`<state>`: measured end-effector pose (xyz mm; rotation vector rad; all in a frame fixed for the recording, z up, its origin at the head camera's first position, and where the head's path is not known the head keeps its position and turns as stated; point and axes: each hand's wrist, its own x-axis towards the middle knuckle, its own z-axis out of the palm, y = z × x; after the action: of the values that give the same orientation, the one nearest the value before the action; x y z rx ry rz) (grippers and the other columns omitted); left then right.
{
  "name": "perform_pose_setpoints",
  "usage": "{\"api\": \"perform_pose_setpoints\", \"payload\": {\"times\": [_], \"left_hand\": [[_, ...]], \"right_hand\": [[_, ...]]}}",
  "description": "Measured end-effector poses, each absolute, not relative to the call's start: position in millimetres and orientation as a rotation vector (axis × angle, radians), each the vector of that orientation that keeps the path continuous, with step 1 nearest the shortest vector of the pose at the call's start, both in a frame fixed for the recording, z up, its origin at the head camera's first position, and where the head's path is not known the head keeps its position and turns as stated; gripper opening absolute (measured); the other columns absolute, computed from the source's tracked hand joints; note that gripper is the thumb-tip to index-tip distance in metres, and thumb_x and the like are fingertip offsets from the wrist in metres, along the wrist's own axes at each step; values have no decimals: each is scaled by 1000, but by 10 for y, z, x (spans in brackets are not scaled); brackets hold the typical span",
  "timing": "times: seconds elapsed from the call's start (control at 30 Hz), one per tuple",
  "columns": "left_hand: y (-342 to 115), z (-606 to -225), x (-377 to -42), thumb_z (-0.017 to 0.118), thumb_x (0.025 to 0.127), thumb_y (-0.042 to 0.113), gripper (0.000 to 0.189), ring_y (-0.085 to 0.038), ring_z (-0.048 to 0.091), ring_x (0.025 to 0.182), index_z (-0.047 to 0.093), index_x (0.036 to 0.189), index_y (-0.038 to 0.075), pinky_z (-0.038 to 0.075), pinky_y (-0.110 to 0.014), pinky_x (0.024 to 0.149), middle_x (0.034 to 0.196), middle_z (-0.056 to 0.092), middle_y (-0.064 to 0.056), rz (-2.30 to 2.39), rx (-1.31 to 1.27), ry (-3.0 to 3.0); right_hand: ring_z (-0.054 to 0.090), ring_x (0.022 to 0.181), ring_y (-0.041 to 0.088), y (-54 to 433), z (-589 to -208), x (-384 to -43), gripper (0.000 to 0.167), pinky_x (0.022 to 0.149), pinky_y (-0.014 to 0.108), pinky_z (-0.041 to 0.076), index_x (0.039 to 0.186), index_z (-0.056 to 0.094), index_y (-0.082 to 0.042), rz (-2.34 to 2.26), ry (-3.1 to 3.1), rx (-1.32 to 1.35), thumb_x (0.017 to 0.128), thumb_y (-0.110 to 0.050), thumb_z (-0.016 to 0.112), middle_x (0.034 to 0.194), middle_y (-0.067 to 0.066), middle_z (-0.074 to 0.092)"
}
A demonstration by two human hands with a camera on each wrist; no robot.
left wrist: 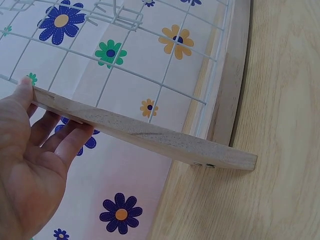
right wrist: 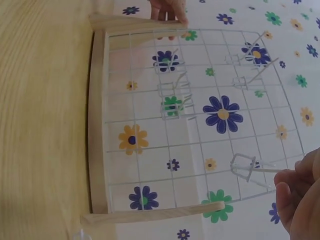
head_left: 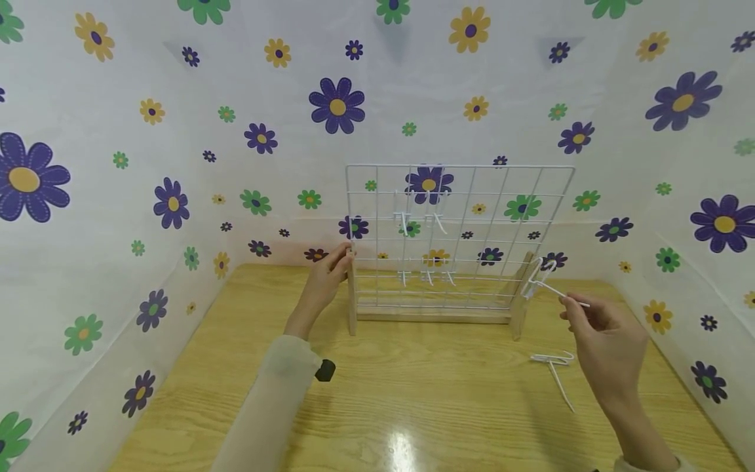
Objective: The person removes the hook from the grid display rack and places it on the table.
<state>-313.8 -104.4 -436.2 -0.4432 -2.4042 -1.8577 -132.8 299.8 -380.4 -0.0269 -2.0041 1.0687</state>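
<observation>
A white wire grid rack (head_left: 460, 166) stands upright on a wooden base, a wooden post at each side. My left hand (head_left: 321, 278) grips the left post (left wrist: 145, 132), with the thumb on one side and fingers on the other. Between thumb and fingers of my right hand (head_left: 610, 341) is the straight prong of a white wire display hook (head_left: 557, 292). That hook's bent back end is near the right post (head_left: 519, 303); whether it touches the grid cannot be made out. Another white hook (head_left: 551, 358) lies on the table below it.
Two hooks hang in an upper row (head_left: 436, 221) on the grid and three in a lower row (head_left: 428, 278). The wooden table (head_left: 413, 387) is enclosed by flower-printed sheeting (head_left: 259, 85) at the back and sides.
</observation>
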Motion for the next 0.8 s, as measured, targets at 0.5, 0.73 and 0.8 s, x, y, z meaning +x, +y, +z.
{"api": "perform_pose_setpoints", "payload": {"times": [0.5, 0.73, 0.8], "left_hand": [[-1053, -4376, -3140, 52, 110, 33, 52, -35, 54, 136, 46, 157, 11, 55, -36, 103, 152, 53, -14, -1875, -469, -2396], [-1064, -4380, -3153, 51, 110, 34, 53, -36, 53, 137, 45, 157, 10, 55, -37, 103, 154, 51, -16, -1876, -482, -2386], [-1063, -4381, -3152, 51, 110, 34, 52, -35, 53, 137, 46, 157, 12, 55, -37, 103, 154, 51, -16, -1878, -479, -2386]], "right_hand": [[61, 56, -8, 3059, -4212, -1169, 6, 39, 9, 39, 96, 78, 5, 1089, -2117, -111, 91, 5, 75, 73, -30, 66], [57, 49, -2, 3093, -4405, -1154, 5, 29, 14, 27, 95, 78, 5, 1130, -2199, -167, 91, 1, 76, 69, -14, 72], [57, 47, -1, 3096, -4451, -1148, 6, 28, 15, 25, 95, 78, 4, 1133, -2221, -181, 92, -1, 77, 68, -10, 72]]}}
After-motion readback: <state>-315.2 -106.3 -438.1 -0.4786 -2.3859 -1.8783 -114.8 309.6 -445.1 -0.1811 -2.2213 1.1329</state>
